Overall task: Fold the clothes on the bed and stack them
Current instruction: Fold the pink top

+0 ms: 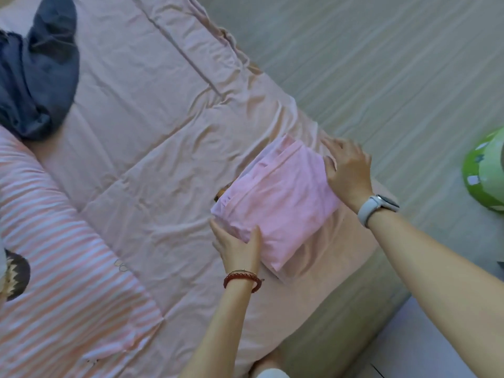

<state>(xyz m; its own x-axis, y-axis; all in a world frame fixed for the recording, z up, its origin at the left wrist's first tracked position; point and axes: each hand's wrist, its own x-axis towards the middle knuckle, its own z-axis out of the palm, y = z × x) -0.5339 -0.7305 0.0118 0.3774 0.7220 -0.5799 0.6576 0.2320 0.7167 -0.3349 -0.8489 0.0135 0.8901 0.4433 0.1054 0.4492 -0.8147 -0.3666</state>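
Note:
A folded pink garment lies near the right edge of the bed, resting on top of another folded piece whose edge peeks out underneath. My left hand grips its near left corner, thumb on top and fingers beneath. My right hand presses flat against its far right side, fingers straight. A crumpled dark blue garment lies unfolded at the far left of the bed.
A pink-and-white striped quilt covers the bed's near left. The bed edge drops to a grey wood-grain floor on the right. A green round object stands on the floor at the right edge.

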